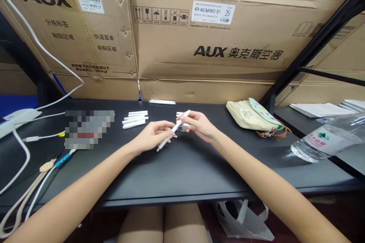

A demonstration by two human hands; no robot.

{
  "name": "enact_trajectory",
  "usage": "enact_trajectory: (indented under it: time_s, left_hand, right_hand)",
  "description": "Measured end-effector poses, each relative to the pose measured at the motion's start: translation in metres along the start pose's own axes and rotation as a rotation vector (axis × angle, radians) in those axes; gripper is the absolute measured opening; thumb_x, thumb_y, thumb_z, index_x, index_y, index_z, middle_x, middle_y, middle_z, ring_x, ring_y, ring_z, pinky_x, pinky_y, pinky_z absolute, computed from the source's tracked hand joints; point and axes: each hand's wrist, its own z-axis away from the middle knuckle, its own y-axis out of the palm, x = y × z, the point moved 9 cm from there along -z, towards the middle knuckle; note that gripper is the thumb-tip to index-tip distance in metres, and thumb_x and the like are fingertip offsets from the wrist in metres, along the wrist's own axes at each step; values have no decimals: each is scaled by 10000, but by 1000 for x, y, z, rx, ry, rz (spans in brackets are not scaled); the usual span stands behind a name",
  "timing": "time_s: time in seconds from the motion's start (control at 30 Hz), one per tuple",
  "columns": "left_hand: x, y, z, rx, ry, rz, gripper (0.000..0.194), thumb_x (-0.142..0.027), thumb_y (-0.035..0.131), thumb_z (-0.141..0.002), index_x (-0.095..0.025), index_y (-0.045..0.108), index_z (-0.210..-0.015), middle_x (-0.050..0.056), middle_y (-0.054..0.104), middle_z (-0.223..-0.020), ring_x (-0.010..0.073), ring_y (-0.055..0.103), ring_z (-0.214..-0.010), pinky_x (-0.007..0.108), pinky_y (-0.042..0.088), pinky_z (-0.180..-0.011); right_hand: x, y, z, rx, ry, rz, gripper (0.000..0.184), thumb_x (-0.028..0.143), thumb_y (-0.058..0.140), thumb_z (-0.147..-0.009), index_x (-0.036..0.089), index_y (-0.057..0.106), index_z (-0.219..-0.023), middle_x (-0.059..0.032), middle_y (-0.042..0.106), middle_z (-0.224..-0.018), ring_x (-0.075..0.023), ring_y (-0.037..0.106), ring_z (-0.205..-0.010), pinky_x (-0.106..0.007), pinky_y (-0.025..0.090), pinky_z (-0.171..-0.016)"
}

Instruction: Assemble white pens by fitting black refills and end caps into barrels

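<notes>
Both my hands hold one white pen [174, 130] slantwise above the black table [182, 167]. My left hand [152, 136] pinches its lower half, fingers closed round the barrel. My right hand [198, 123] grips the upper end near the cap with thumb and fingers. Under the pen lie small dark parts [179, 129] that I cannot make out. A row of several white pens [135, 119] lies just behind and left of my left hand, and one more white pen [162, 101] rests farther back by the boxes.
Large AUX cardboard boxes [205, 45] wall off the back. A cream pouch [253, 115] sits right, a water bottle [327, 138] lies on its side far right, papers [319, 109] behind it. White cables [42, 136] and a power strip [17, 117] crowd the left.
</notes>
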Motion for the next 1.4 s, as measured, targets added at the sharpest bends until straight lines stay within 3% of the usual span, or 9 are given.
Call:
enact_trajectory:
  time_s: [0.27, 0.43, 0.63, 0.8, 0.9, 0.97, 1.03, 1.17, 1.4]
  left_hand:
    - [-8, -4, 0, -52, 65, -110, 421, -449, 585, -777, -142, 649, -1057, 45, 618, -774, 115, 497, -627, 212, 412, -521]
    - [-9, -7, 0, -63, 79, -163, 417, -447, 564, -795, -146, 660, -1067, 33, 590, -742, 102, 451, -588, 204, 397, -497]
    - [-8, -6, -1, -55, 70, -243, 424, -441, 560, -793, -141, 666, -1073, 54, 630, -802, 109, 474, -587, 220, 425, -519]
    - [-10, -9, -2, -86, 86, -228, 404, -422, 550, -797, -143, 671, -1063, 55, 627, -795, 118, 477, -616, 211, 424, -514]
    - [-8, -8, -2, -71, 85, -230, 402, -411, 543, -799, -142, 670, -1070, 50, 621, -778, 113, 469, -605, 214, 427, -516]
    - [-7, -7, -3, -66, 89, -232, 395, -412, 545, -794, -148, 676, -1057, 44, 617, -760, 110, 466, -590, 216, 428, -515]
    - [-7, -8, -3, -72, 96, -223, 384, -415, 553, -783, -154, 686, -1032, 41, 616, -742, 110, 465, -580, 218, 430, -512]
    - [-7, -8, -3, -76, 98, -200, 370, -413, 557, -777, -155, 693, -1004, 46, 622, -740, 114, 477, -581, 212, 428, -504]
    - [-8, -9, -4, -82, 117, -203, 356, -396, 568, -774, -155, 698, -1000, 39, 618, -714, 109, 465, -561, 210, 428, -496]
  right_hand:
    - [7, -9, -1, 21, -26, 23, 284, 268, 807, -544, 159, 672, -768, -48, 715, -814, -137, 655, -699, -265, 527, -678]
    - [6, -3, 0, 110, -4, 169, 309, 310, 811, -542, 136, 700, -773, -58, 712, -755, -152, 665, -669, -246, 536, -619]
    - [-1, -7, -1, 83, 64, 338, 433, 545, 612, -734, 126, 623, -621, -52, 641, -520, -133, 599, -426, -194, 408, -356]
    - [18, -16, 0, 172, -27, 341, 381, 375, 778, -611, 153, 668, -901, -38, 697, -741, -141, 646, -643, -179, 459, -449]
    - [17, -20, -1, 153, -16, 402, 327, 444, 709, -683, 121, 652, -693, -24, 639, -562, -105, 576, -491, -184, 419, -413]
    - [12, -21, -2, 126, 10, 453, 446, 526, 600, -758, 123, 593, -565, -6, 558, -431, -79, 496, -379, -190, 382, -381]
    - [10, -20, -2, 126, 20, 460, 464, 549, 555, -782, 129, 594, -590, -4, 561, -434, -82, 500, -382, -190, 378, -384]
    - [16, -16, 0, 207, -28, 417, 328, 411, 738, -659, 147, 655, -836, -32, 683, -705, -126, 615, -622, -186, 432, -465]
    - [9, -17, -2, 179, 19, 488, 455, 524, 538, -803, 125, 607, -597, -5, 566, -448, -76, 484, -393, -200, 389, -416]
